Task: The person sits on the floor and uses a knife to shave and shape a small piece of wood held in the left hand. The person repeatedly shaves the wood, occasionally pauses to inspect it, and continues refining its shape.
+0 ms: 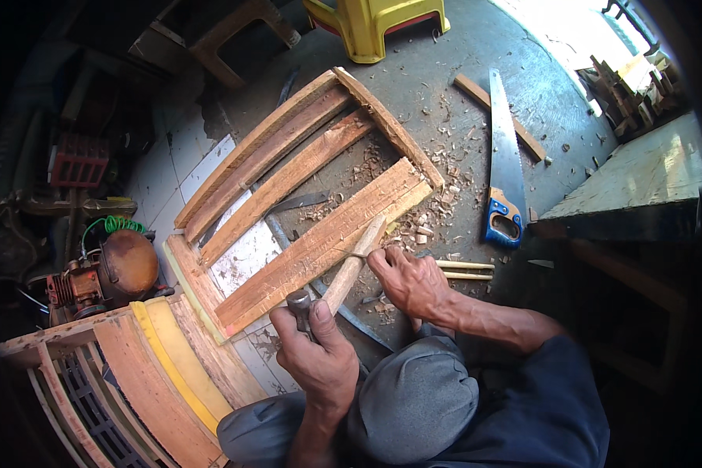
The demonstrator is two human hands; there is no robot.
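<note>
My left hand [317, 363] is closed around a dark metal hammer head [297, 301], its thumb up along the side. From beside that thumb a thick, pale wooden stick [351, 269] slants away to the right, its far end over the frame's near rail; whether it is the hammer's handle I cannot tell. My right hand [409, 282] is closed near the stick's middle. A thin dark piece shows at its fingertips against the stick, too small to name. Just beyond lies a slatted, curved wooden frame [320, 234] on the floor.
A handsaw [504, 164] lies across a wooden strip [476, 97] at right. Shavings [444, 207] litter the grey floor. Two pale sticks [468, 270] lie past my right hand. A yellow stool [366, 27], an air compressor [129, 265], another wooden frame [144, 382] and a bench [636, 175] stand around.
</note>
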